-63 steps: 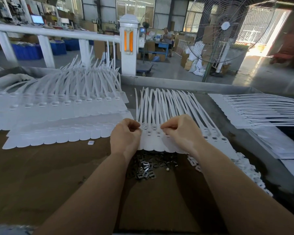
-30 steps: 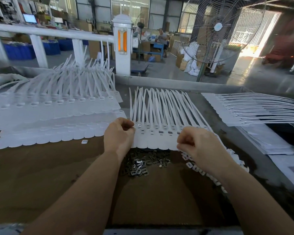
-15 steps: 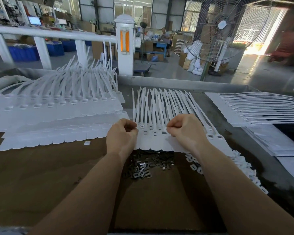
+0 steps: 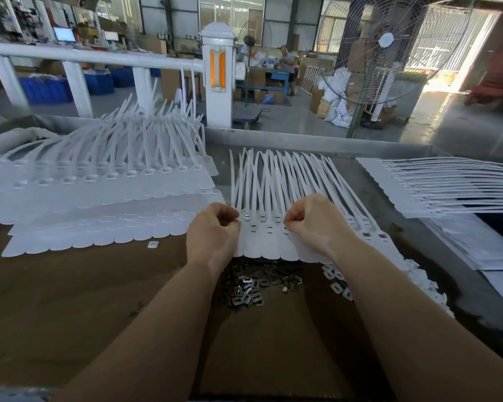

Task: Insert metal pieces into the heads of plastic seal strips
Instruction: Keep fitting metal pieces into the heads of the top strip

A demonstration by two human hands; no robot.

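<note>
Brown tabletop bearing a fanned row of white seal strips. Left hand and right hand rest on the strip heads, fingers curled and pinching at them. Loose metal pieces lie heaped just below.

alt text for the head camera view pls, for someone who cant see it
Both hands, left hand and right hand, are curled over the heads of a fanned row of white seal strips on a brown table. A pile of metal pieces lies just below them.
</note>
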